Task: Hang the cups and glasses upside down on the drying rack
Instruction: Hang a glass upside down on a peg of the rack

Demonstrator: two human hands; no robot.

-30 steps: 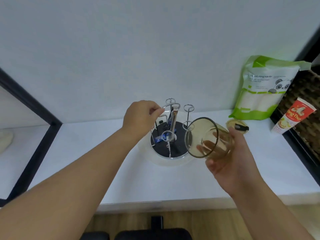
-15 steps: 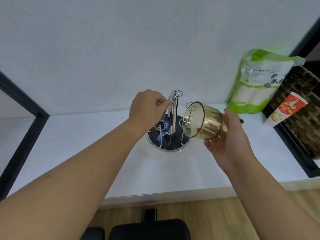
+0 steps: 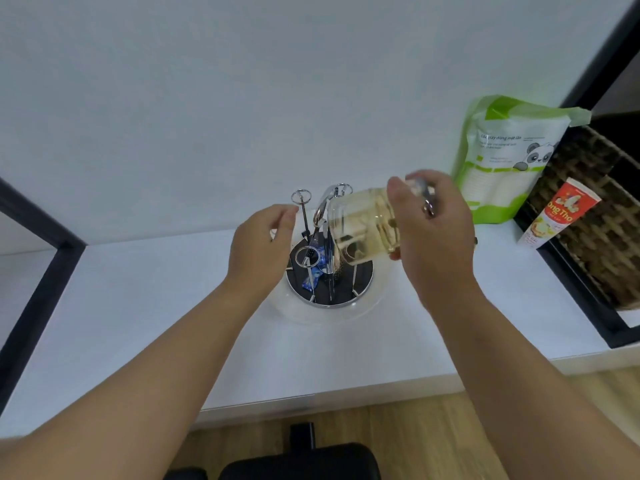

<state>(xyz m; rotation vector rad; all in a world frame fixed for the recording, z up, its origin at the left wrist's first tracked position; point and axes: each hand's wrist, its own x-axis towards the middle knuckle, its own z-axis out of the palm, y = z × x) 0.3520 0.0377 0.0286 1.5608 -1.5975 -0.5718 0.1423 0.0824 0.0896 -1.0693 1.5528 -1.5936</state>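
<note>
A metal drying rack (image 3: 304,221) with ring-topped posts stands on a round black base (image 3: 362,275) inside a clear dish on the white counter. My right hand (image 3: 433,233) grips an amber-tinted glass (image 3: 363,230), tilted with its mouth down and to the left, right over the rack's right side. One post seems to be inside or behind the glass; I cannot tell which. My left hand (image 3: 263,244) hovers just left of the rack, fingers loosely apart, holding nothing. A small blue wrapper (image 3: 313,271) lies on the base.
A green and white pouch with a panda print (image 3: 502,157) leans on the wall at the right. A red and white tube (image 3: 557,213) stands against a woven basket (image 3: 595,220) in a black frame. A black chair (image 3: 298,462) sits below the counter edge.
My left hand has let go of the rack's top handle and drawn back to the left. My right hand has turned the glass mouth-down and moved it over the rack.
</note>
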